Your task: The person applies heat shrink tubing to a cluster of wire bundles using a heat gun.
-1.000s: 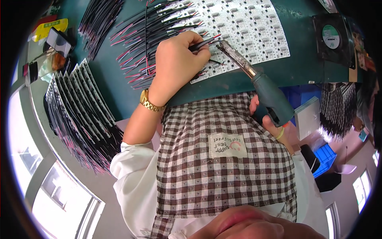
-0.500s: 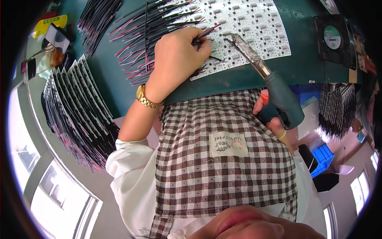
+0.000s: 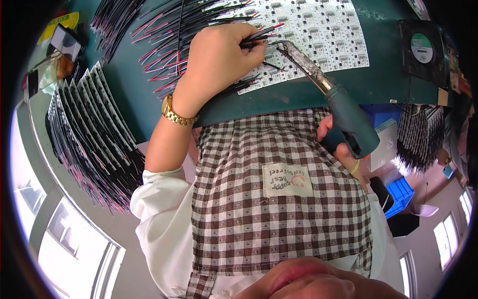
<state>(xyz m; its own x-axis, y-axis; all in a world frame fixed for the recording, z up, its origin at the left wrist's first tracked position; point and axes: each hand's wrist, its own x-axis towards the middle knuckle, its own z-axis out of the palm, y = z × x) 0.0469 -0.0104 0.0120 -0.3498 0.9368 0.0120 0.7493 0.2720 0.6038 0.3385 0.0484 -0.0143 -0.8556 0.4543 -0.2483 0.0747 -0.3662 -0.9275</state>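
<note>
My left hand (image 3: 219, 62), with a gold watch on its wrist, is closed on a black cable (image 3: 256, 36) above a white sheet of small circuit boards (image 3: 323, 37). Red and pale wire ends poke out past its fingertips. In my right hand (image 3: 344, 153), partly hidden, is a dark green soldering gun (image 3: 352, 119). Its crusted metal tip points up and left, right by the left fingertips and the board; whether it touches a wire I cannot tell. Under and beside my left hand, several black cables (image 3: 167, 40) lie in rows along the sheet.
Another cable bundle (image 3: 115, 25) lies at the back left of the green table (image 3: 119, 84). Wired board sheets (image 3: 92, 124) stand in a stack at the left edge. A dark square object with a round label (image 3: 422, 48) sits at the right. More wired boards (image 3: 420, 134) hang below it.
The soldering tip has come closer to my left fingertips. My left hand, still gripping the cable, has shifted slightly left and away from me. The view has shifted a little.
</note>
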